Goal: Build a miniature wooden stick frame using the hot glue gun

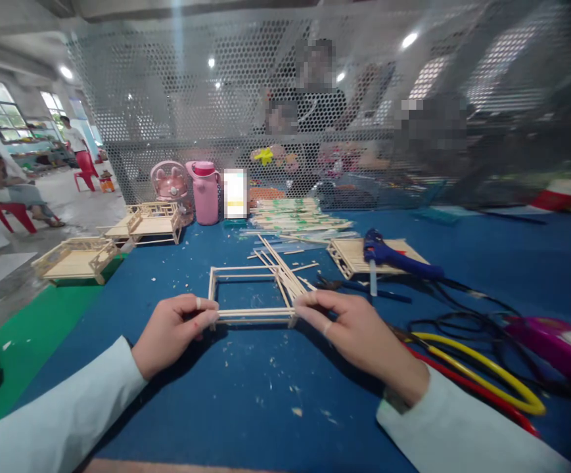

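Between my two hands stands a rectangular frame of thin wooden sticks (253,314) on the blue tabletop. My left hand (179,328) pinches its near left corner between thumb and fingers. At the near right corner, my right hand (347,328) grips the frame in the same way. Loose wooden sticks (285,272) lie slantwise just behind the frame's right side, their near ends close to my right fingers. A blue glue gun (398,257) rests to the right, across a flat slatted stick piece (351,255). Pliers (332,282) lie in front of that piece.
Small stick-built models (75,259) stand at the left. Farther back are a pink bottle (206,194), a lit screen (235,194) and a stick pile (290,215). Yellow-handled (492,371) and red-handled tools and black cables crowd the right. A perforated metal screen (177,98) separates people behind it.
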Available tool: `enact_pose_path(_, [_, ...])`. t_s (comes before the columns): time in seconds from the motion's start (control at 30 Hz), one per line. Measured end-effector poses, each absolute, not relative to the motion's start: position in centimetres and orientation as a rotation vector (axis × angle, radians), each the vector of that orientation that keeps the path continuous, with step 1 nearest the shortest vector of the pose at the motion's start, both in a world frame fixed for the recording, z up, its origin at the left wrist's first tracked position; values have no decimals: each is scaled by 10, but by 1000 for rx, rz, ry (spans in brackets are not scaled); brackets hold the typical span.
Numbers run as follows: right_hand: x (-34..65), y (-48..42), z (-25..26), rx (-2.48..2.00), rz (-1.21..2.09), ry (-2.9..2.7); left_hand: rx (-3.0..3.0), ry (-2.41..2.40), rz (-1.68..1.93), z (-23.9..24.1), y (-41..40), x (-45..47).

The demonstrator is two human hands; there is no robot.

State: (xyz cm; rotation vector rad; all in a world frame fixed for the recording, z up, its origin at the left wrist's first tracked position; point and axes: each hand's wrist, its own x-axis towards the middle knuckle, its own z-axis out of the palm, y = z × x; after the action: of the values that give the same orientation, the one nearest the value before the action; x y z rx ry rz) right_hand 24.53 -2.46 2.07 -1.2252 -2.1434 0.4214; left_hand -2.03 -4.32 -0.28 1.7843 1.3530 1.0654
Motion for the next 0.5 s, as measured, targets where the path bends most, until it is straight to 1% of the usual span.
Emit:
enact_pose_path(0.3, [248, -26, 21, -1157, 308, -2217, 1728, 1357, 1055, -3, -42, -18])
enact_pose_path(0.5, [246, -25, 20, -1220, 400, -2176, 1699, 1358, 1044, -2, -43, -18])
